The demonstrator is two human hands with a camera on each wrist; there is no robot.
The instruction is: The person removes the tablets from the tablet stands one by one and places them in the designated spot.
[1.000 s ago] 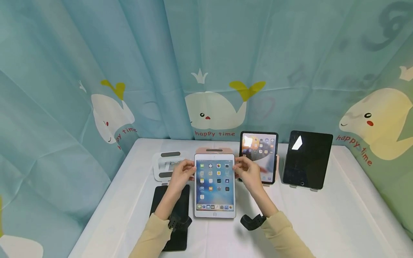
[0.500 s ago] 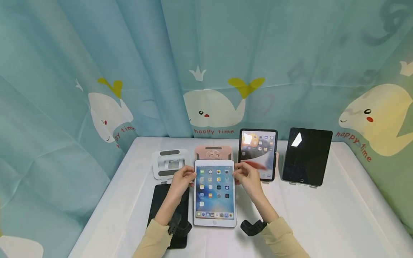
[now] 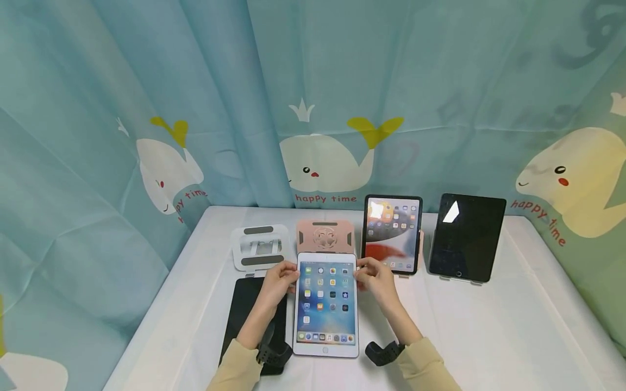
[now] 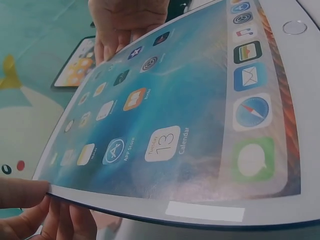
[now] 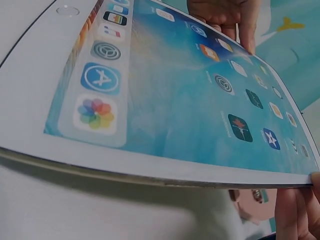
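Observation:
A white-framed tablet [image 3: 326, 304] with a lit home screen is held between my two hands, near its upper corners. My left hand [image 3: 280, 282] pinches the left edge, thumb on the front and fingers behind, as the left wrist view shows. On the opposite edge my right hand [image 3: 375, 278] pinches in the same way. Just beyond the tablet's top edge stands a pink tablet stand [image 3: 325, 237] with a round cut-out pattern. In the right wrist view, the tablet's near edge [image 5: 165, 184] shows a shadowed gap over the white cloth.
Left of the pink stand is a white stand [image 3: 259, 248]. A dark tablet [image 3: 246, 304] lies under my left forearm. At the back right, a lit black-framed tablet [image 3: 392, 233] and a dark-screened tablet [image 3: 467, 237] lean on stands. A whale-print curtain [image 3: 323, 65] hangs behind the table.
Both hands have drawn the white tablet toward me, down in the head view. More of the pink stand behind it now shows. The grip is the same.

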